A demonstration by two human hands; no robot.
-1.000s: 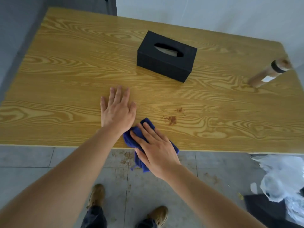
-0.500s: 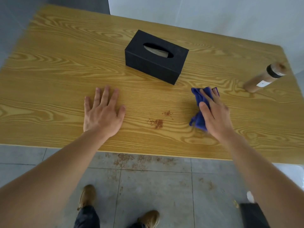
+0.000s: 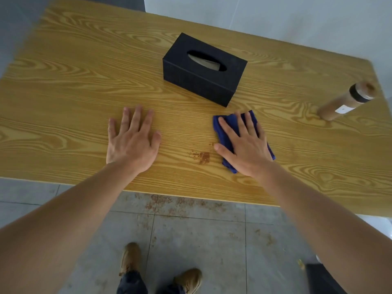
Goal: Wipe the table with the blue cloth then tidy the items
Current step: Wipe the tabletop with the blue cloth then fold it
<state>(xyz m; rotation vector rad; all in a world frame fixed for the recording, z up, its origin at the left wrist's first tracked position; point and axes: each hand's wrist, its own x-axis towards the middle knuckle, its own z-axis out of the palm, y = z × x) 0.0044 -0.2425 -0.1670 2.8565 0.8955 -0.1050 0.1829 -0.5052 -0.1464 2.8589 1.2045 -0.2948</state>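
On the tabletop (image 3: 63,85), near its front edge, we have both hands pressed flat. Our right hand (image 3: 244,145) lies spread and unclenched on the cloth (image 3: 224,124), pinning it rather than gripping it. Our left hand (image 3: 132,139) rests open and bare on the wood, holding nothing.

The cloth sits just in front of the box (image 3: 203,68), a little toward the box's right end, apart from it. Its long axis runs from the box end toward the front edge, slanting slightly right. Crumbs (image 3: 201,155) lie just left of the cloth, between our hands, nearly touching our right thumb.

The box stands at an angle, its long axis running from far left to near right. Well right of the box, a bottle (image 3: 347,100) stands close to the tabletop's right edge. Left of the box, the wood is open all the way to the left edge.
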